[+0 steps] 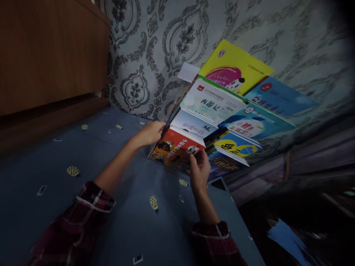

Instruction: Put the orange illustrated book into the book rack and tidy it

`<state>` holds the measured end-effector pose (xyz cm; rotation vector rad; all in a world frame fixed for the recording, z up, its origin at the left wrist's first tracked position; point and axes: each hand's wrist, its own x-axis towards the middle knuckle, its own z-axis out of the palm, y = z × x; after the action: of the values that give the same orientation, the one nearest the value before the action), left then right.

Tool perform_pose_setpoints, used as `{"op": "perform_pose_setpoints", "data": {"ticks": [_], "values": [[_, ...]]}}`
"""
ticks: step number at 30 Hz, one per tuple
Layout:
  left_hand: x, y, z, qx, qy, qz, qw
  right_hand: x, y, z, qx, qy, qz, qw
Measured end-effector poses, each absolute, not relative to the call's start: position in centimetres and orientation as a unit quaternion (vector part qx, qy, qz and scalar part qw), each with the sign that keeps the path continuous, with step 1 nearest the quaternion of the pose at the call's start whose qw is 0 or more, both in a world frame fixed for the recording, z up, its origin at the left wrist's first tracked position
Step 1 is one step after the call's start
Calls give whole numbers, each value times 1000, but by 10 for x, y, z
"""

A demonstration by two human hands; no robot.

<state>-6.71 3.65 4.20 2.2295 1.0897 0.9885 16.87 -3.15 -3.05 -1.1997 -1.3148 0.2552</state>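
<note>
A tiered book rack (155,146) holds two columns of picture-covered books, tilted in my view. My left hand (149,133) is at the rack's left side, fingers curled over its edge beside the front row; the fingertips are partly hidden. With its thumb on the front, my right hand (200,170) pinches the lower right part of a red-and-orange book (177,146) in the lowest left pocket. Behind that book stand a pale blue book (194,123), a white book (215,101) and a yellow book (235,68).
The right column has a blue-and-yellow book (240,146), a dark blue book (226,162) and teal ones (249,120). A blue cloth with pineapple prints (111,214) covers the surface. Patterned wallpaper (138,66) is behind, a wooden cabinet (52,51) at left, a purple curtain (260,173) at right.
</note>
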Motion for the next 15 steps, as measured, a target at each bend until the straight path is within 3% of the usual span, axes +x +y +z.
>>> {"op": "perform_pose_setpoints", "data": {"ticks": [15], "values": [[-63,35,39,840,361,331,233,158,-33,-15,-521,-578,126,615]]}}
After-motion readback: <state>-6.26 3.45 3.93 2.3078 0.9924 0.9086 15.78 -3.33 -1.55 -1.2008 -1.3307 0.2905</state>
